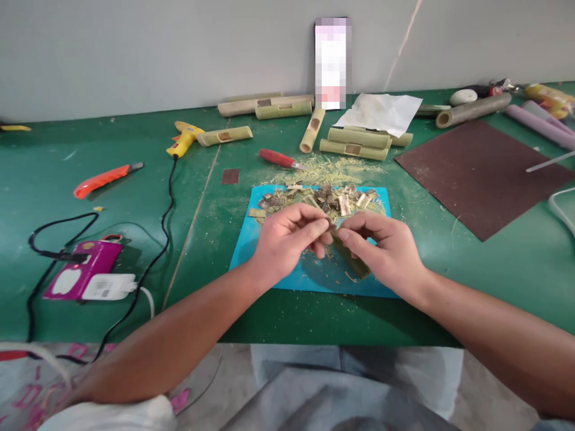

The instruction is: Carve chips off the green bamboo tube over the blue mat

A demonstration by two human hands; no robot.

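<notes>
Both my hands meet over a blue mat (287, 272) on the green table. My left hand (287, 239) pinches the upper end of a slim green bamboo strip (354, 263). My right hand (386, 248) grips the same strip lower down, its end poking out below my fingers. A heap of small cut bamboo pieces (318, 200) lies at the mat's far edge, with pale shavings (335, 167) behind it.
Several notched bamboo tubes (357, 143) lie at the back, by a red-handled knife (281, 158), a yellow glue gun (184, 137) and an orange cutter (105, 178). A brown sandpaper sheet (483, 173) lies right. A purple power strip (87, 275) with cables sits left.
</notes>
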